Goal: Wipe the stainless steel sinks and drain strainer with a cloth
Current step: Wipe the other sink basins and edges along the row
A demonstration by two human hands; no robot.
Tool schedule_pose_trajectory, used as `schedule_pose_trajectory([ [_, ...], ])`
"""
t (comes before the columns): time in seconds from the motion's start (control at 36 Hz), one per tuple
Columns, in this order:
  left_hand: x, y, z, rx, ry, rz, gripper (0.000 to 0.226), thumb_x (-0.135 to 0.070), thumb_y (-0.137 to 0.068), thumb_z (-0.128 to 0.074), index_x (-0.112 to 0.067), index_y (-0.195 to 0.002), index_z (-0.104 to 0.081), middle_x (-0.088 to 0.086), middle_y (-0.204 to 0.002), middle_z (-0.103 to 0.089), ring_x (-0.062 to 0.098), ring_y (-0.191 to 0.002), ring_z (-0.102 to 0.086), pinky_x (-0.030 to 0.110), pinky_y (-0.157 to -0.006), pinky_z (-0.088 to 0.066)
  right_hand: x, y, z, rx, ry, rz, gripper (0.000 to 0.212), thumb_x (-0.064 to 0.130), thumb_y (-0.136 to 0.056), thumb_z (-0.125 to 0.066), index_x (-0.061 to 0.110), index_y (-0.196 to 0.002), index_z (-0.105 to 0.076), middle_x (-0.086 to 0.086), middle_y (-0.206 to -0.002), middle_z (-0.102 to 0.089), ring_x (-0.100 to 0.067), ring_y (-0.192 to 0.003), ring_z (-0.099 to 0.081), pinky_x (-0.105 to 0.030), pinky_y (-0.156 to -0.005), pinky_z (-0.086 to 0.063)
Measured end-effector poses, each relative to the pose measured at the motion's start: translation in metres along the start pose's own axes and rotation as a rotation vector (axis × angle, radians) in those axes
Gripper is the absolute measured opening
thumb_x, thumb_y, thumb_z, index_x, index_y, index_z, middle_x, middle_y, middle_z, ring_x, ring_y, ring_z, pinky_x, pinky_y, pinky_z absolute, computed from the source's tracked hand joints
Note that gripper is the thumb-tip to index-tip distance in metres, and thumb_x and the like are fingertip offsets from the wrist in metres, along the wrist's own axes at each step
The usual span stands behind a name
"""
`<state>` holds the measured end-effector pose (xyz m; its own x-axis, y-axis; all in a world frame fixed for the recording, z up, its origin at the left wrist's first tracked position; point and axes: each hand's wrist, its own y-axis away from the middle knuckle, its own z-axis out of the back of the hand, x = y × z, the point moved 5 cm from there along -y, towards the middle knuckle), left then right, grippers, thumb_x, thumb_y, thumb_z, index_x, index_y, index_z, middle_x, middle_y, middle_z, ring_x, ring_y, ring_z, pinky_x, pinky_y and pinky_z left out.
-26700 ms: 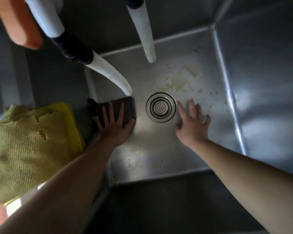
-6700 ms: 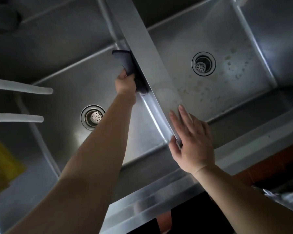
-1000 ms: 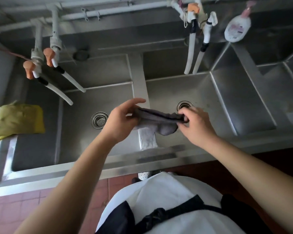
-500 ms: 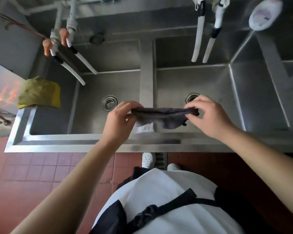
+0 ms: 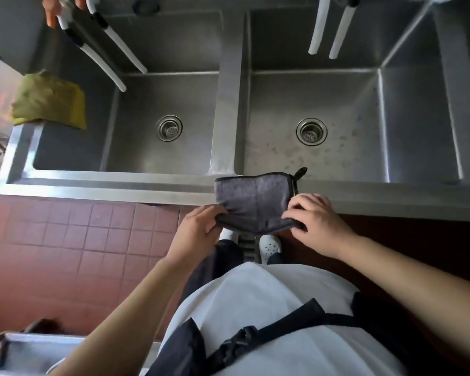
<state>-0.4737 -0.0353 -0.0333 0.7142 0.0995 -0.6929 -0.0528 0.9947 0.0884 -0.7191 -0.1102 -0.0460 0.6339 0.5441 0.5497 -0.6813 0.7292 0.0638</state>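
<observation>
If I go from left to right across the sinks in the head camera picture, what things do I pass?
Yellow cloth → left sink's drain strainer → steel divider between the sinks → right sink's drain strainer.

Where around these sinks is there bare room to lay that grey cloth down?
Both basin floors around the drain strainers, the divider and the front rim are bare. The yellow cloth covers the left edge; hoses overhang the back.

dim, soft daylight | overexposed glare at left edge | wide-angle bending
</observation>
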Motion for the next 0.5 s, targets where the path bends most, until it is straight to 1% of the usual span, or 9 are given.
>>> schedule_pose_trajectory([
  [0.06, 0.006, -0.004, 0.001, -0.001, 0.066, 0.135, 0.032, 0.0, -0.082, -0.065, -0.021, -0.106, -0.07, -0.003, -0.097, -0.073, 0.012, -0.088, -0.062, 0.016, -0.077, -0.042, 0.004, -0.003, 0.007, -0.035, -0.066, 0.015, 0.02, 0.002, -0.073, -0.078, 0.009, -0.091, -0.074, -0.005, -0.102, -0.069, -0.03, -0.112, -0.063, -0.042, -0.096, -0.042],
  [0.11, 0.012, -0.009, 0.004, -0.027, 0.194, 0.279, 0.029, -0.004, -0.086, -0.064, -0.026, -0.104, -0.069, -0.013, -0.093, -0.073, 0.007, -0.089, -0.065, 0.017, -0.076, -0.045, 0.001, -0.009, 0.016, -0.076, -0.227, -0.071, 0.013, 0.012, -0.082, -0.071, 0.013, -0.095, -0.069, -0.004, -0.095, -0.07, -0.028, -0.098, -0.067, -0.037, -0.088, -0.046],
  [0.17, 0.012, -0.016, 0.008, -0.089, 0.346, 0.327, 0.027, -0.004, -0.09, -0.063, -0.029, -0.099, -0.069, -0.018, -0.087, -0.074, -0.003, -0.083, -0.065, 0.014, -0.074, -0.046, -0.008, -0.021, 0.024, -0.098, -0.358, -0.226, 0.011, 0.025, -0.089, -0.063, 0.021, -0.1, -0.065, 0.004, -0.085, -0.068, -0.024, -0.08, -0.064, -0.036, -0.076, -0.048],
  [0.22, 0.012, -0.026, 0.009, -0.119, 0.398, 0.359, 0.024, -0.008, -0.092, -0.064, -0.032, -0.094, -0.068, -0.017, -0.083, -0.073, -0.005, -0.075, -0.064, 0.016, -0.072, -0.048, -0.014, -0.038, 0.03, -0.117, -0.324, -0.295, 0.01, 0.029, -0.093, -0.06, 0.023, -0.1, -0.064, 0.005, -0.084, -0.067, -0.021, -0.079, -0.062, -0.036, -0.073, -0.048],
  [0.28, 0.018, -0.037, 0.006, -0.112, 0.373, 0.439, 0.018, -0.013, -0.091, -0.066, -0.031, -0.093, -0.068, -0.01, -0.081, -0.073, 0.004, -0.07, -0.065, 0.029, -0.07, -0.054, -0.019, -0.056, 0.03, -0.096, -0.259, -0.353, 0.011, 0.031, -0.094, -0.06, 0.021, -0.098, -0.065, 0.0, -0.087, -0.069, -0.024, -0.082, -0.062, -0.038, -0.074, -0.05],
  [0.33, 0.026, -0.045, 0.002, -0.117, 0.32, 0.523, 0.011, -0.016, -0.09, -0.067, -0.025, -0.098, -0.068, -0.001, -0.086, -0.073, 0.018, -0.073, -0.068, 0.041, -0.072, -0.059, -0.026, -0.071, 0.025, -0.047, -0.183, -0.429, 0.015, 0.034, -0.094, -0.06, 0.021, -0.097, -0.066, -0.004, -0.092, -0.07, -0.03, -0.088, -0.062, -0.038, -0.076, -0.05],
  [0.39, 0.031, -0.051, -0.001, -0.128, 0.239, 0.569, 0.013, -0.021, -0.09, -0.067, -0.023, -0.103, -0.067, 0.003, -0.093, -0.073, 0.024, -0.076, -0.068, 0.041, -0.072, -0.058, -0.03, -0.08, 0.017, 0.018, -0.058, -0.5, 0.018, 0.037, -0.093, -0.06, 0.022, -0.1, -0.068, -0.008, -0.103, -0.068, -0.034, -0.097, -0.061, -0.038, -0.081, -0.049],
  [0.44, 0.031, -0.054, -0.003, -0.135, 0.161, 0.59, 0.02, -0.026, -0.091, -0.065, -0.023, -0.111, -0.065, 0.002, -0.104, -0.072, 0.022, -0.082, -0.067, 0.036, -0.074, -0.056, -0.031, -0.084, 0.011, 0.078, 0.061, -0.544, 0.024, 0.037, -0.094, -0.059, 0.022, -0.111, -0.067, -0.01, -0.118, -0.06, -0.035, -0.112, -0.054, -0.041, -0.093, -0.045],
  [0.5, 0.026, -0.051, -0.002, -0.19, 0.053, 0.544, 0.03, -0.03, -0.093, -0.061, -0.023, -0.122, -0.061, 0.001, -0.117, -0.067, 0.022, -0.096, -0.065, 0.038, -0.083, -0.054, -0.028, -0.085, 0.01, 0.063, 0.12, -0.542, 0.029, 0.032, -0.094, -0.059, 0.022, -0.121, -0.063, -0.01, -0.127, -0.054, -0.035, -0.119, -0.048, -0.044, -0.099, -0.04],
])
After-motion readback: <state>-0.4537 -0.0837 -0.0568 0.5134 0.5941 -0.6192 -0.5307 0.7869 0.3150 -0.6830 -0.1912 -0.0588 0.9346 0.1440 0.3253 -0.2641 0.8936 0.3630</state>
